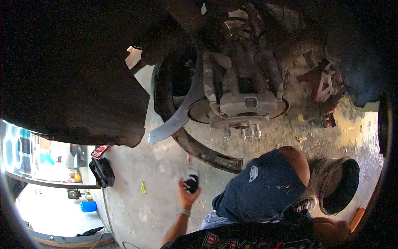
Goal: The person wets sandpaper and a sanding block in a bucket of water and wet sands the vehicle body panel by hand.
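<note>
My left hand [188, 196], with a band on the wrist, is closed around a black-and-white handheld object [192, 181] low over the floor. A thin reddish tip rises from that object; its exact kind I cannot make out. My right arm [331, 230] shows at the lower right, while the hand itself is hidden. Above my bent knee [295, 159] hangs a brake caliper [248, 101] over a brake disc [199, 113], with several wheel studs [250, 132] below. Neither is touched by my left hand.
A dark fender panel [83, 95] covers the upper left. A curved grey strip [174, 126] and a dark curved liner [207, 155] hang by the disc. An open round black-rimmed part [340, 186] lies right. A black bag [102, 172] and blue container [88, 206] are at left.
</note>
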A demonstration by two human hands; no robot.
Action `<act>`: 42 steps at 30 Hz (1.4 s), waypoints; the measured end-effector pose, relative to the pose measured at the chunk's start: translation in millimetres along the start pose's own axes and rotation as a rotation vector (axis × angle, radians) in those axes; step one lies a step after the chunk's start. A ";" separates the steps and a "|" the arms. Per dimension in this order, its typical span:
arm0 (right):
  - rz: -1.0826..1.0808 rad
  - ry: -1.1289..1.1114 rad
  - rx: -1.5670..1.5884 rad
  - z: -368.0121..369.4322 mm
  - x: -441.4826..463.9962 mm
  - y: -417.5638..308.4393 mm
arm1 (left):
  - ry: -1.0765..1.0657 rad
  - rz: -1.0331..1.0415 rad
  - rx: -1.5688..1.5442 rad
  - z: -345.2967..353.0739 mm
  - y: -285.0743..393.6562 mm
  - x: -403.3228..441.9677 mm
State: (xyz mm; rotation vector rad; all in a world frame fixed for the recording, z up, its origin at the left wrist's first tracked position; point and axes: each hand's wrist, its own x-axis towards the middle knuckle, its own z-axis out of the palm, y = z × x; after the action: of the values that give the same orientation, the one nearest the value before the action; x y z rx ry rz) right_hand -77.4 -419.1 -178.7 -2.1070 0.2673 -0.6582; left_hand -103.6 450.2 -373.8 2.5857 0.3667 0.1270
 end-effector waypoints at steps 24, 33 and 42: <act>0.412 0.151 0.239 -41.0 2.6 36.7 | 0.296 0.022 0.651 -7.1 172.1 314.3; 0.092 0.231 0.014 -31.4 -23.0 -0.6 | 0.317 0.384 0.167 -16.5 190.0 202.6; 0.370 -1.343 -0.182 56.7 -93.6 -1.8 | -0.474 1.088 -0.403 -26.6 393.2 33.2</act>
State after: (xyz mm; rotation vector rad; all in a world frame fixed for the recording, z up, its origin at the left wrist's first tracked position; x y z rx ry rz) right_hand -124.7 -339.5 -236.9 -2.1229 -0.0626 1.0384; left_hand 16.1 147.0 -149.8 2.0354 -1.1220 -0.0396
